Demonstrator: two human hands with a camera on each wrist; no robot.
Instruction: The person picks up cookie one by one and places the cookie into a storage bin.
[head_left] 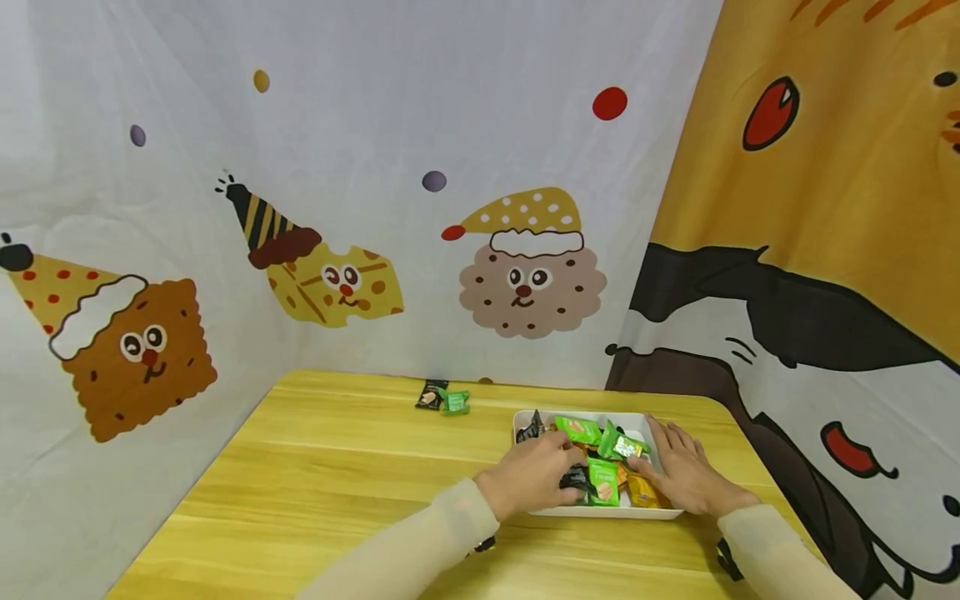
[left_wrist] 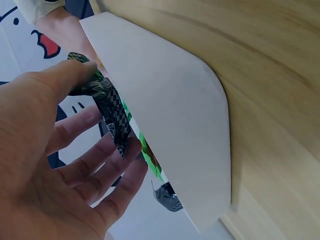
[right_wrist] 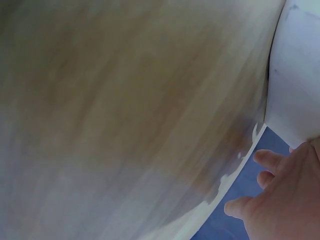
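Observation:
A white tray (head_left: 607, 512) on the table holds several small wrapped snack packets in green, black and orange. My left hand (head_left: 531, 475) reaches over its left side. In the left wrist view the left hand (left_wrist: 75, 145) has a black patterned snack packet (left_wrist: 114, 112) between its thumb and fingertips, beside the tray's pale outer wall (left_wrist: 160, 95). My right hand (head_left: 693, 471) rests along the tray's right edge with fingers extended, near a green packet (head_left: 621, 443) and an orange packet (head_left: 642, 492). In the right wrist view, the right hand (right_wrist: 280, 195) lies against the tray (right_wrist: 297, 65).
A black packet (head_left: 430, 395) and a green packet (head_left: 455, 402) lie together near the back edge of the wooden table (head_left: 337, 475). Cartoon-printed cloth (head_left: 360, 100) hangs behind the table and along its sides.

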